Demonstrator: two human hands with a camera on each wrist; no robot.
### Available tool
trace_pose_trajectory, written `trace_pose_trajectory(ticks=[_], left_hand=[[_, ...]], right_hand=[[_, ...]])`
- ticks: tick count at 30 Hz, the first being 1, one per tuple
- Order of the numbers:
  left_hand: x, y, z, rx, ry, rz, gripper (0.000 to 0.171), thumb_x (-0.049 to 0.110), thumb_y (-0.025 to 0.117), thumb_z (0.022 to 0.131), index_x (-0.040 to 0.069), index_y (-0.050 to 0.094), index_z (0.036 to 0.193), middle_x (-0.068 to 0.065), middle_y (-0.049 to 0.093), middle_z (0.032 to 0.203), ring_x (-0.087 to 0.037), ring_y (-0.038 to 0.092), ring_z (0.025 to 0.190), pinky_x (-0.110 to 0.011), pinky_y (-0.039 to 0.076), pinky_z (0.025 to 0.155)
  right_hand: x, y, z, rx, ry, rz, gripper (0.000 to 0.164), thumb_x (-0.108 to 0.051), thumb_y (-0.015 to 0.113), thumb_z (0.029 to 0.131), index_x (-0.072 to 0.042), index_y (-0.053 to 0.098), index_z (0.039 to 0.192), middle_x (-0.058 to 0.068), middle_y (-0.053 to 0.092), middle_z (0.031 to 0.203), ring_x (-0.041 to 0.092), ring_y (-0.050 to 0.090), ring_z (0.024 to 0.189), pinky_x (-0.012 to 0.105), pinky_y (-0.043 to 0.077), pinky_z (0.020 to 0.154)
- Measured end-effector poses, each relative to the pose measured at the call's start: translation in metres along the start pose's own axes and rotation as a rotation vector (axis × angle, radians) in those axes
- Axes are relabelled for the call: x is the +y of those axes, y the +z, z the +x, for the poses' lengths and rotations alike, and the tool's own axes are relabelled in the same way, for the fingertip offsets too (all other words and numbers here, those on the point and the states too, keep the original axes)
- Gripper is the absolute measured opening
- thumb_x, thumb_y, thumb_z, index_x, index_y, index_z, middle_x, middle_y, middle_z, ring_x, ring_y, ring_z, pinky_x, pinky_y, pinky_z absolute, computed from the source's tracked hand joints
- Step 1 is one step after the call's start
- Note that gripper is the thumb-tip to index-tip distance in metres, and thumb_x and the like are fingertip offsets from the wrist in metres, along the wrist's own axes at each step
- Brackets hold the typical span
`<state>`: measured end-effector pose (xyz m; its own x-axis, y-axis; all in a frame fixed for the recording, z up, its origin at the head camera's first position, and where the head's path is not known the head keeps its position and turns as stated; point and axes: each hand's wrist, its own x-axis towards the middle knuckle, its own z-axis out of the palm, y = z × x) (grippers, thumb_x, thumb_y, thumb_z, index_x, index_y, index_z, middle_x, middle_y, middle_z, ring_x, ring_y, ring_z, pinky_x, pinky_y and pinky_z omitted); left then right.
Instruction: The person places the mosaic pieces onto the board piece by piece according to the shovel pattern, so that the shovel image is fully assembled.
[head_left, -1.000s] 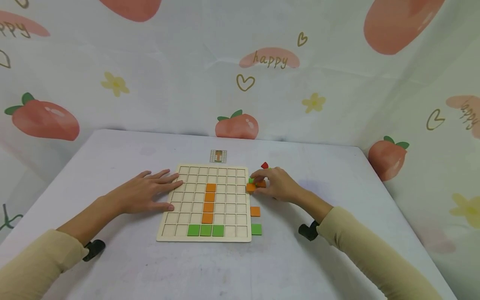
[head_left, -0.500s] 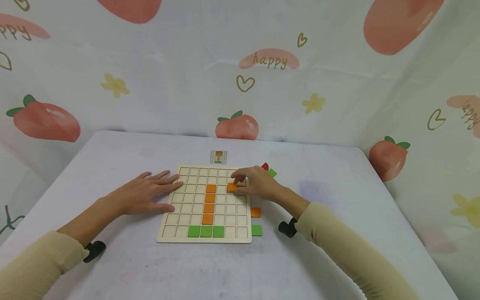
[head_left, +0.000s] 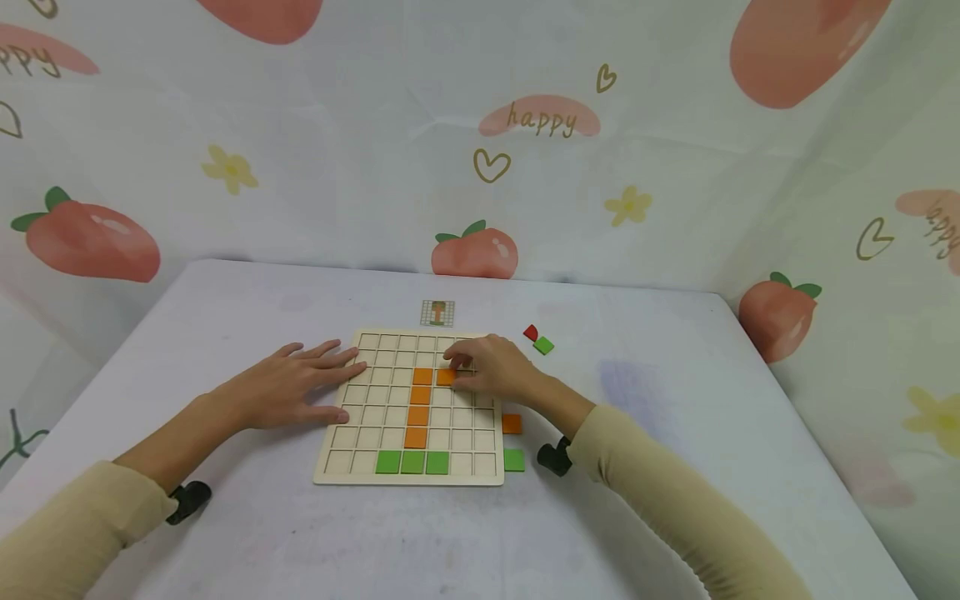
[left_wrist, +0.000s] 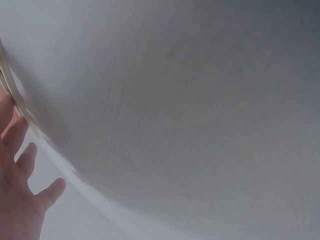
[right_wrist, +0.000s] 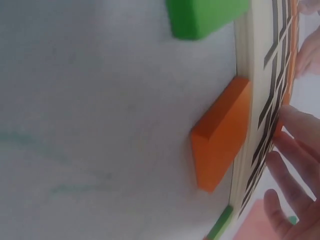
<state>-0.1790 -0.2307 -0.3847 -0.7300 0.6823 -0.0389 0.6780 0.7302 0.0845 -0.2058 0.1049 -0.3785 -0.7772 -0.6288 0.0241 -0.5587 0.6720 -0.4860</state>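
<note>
Orange tile is at the board, just right of the orange column's top piece, in a narrow pinch between the right hand's thumb and fingers; whether it touches the board, I cannot tell. Best, I judge, to keep it level, square it to the grooves and avoid nudging its neighbour. The right hand extends over the board's right edge, fingers bent; the left hand, fingers spread, rests at the left edge, gripping nothing.
</note>
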Motion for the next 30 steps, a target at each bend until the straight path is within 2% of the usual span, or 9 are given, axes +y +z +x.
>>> trace_pose_trajectory(ticks=[13,30], left_hand=[[-0.0001,-0.0012,0.0002,-0.001,-0.002,0.001,0.076,0.071,0.051,0.09,0.022,0.048,0.15,-0.007,0.044,0.154,-0.037,0.034,0.144,-0.068,0.032,0.105],[0.0019,-0.0008,-0.0005,-0.009,-0.012,-0.01,0.077,0.072,0.05,0.09,0.023,0.048,0.15,-0.006,0.043,0.154,-0.037,0.033,0.145,-0.068,0.031,0.106]], right_hand=[[-0.0028,0.0015,0.0045,0.009,0.0,-0.025,0.038,-0.019,0.082,0.084,-0.007,0.069,0.118,-0.002,0.073,0.099,0.012,0.067,0.093,0.031,0.051,0.088],[-0.0053,-0.0012,0.0069,-0.039,0.033,0.025,0.039,-0.016,0.08,0.086,-0.006,0.068,0.121,0.0,0.073,0.101,0.015,0.064,0.093,0.028,0.052,0.087]])
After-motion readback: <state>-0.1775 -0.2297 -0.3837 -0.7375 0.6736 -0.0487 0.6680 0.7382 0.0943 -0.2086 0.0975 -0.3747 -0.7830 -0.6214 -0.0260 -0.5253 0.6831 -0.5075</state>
